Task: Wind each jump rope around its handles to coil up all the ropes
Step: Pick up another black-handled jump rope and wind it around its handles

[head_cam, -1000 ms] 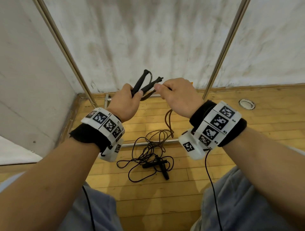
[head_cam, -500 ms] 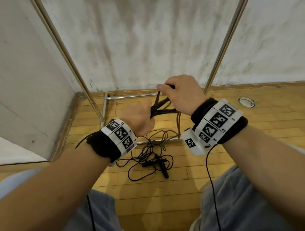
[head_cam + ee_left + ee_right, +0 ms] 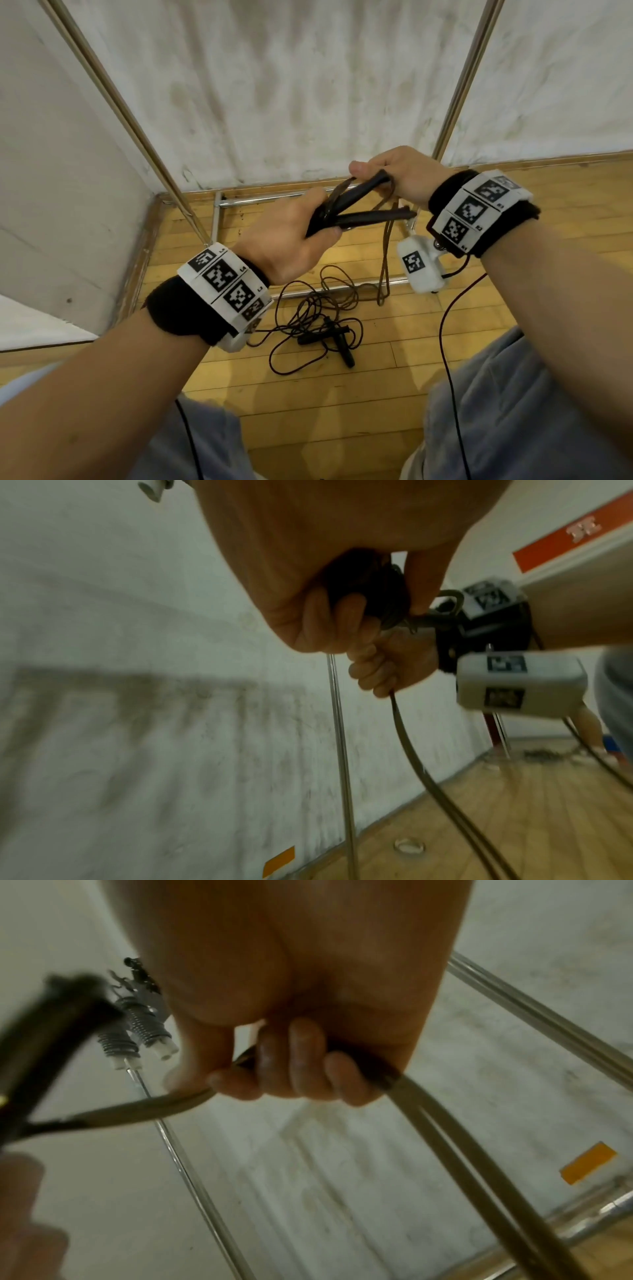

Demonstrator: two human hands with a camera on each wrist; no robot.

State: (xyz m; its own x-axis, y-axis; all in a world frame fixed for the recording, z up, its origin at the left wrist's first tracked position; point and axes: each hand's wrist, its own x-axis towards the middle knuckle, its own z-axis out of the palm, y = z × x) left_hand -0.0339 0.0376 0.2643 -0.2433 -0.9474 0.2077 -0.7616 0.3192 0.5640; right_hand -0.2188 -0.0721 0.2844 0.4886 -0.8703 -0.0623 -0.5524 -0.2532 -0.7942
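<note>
Two black handles [image 3: 356, 209] held up between the hands, splayed in a V. Their butt ends are hidden inside the left hand [image 3: 291, 240], which is clenched around them; the left wrist view shows only a dark mass under the curled fingers [image 3: 329, 620]. Right hand [image 3: 404, 174] grasps the brown rope [image 3: 385, 260] at the tip of the upper handle — how many turns are already wound I cannot tell. In the right wrist view the rope runs under the curled fingers [image 3: 304, 1058] as a doubled strand, blurred, its lower end cut off by the frame edge. A second rope [image 3: 315, 318] lies tangled on the wooden floor [image 3: 376, 377], its black handles crossed.

Against half a second ago: left hand has risen — the handles now lie flatter, pointing right, where they stood steeper before. Floor rope unchanged.
</note>
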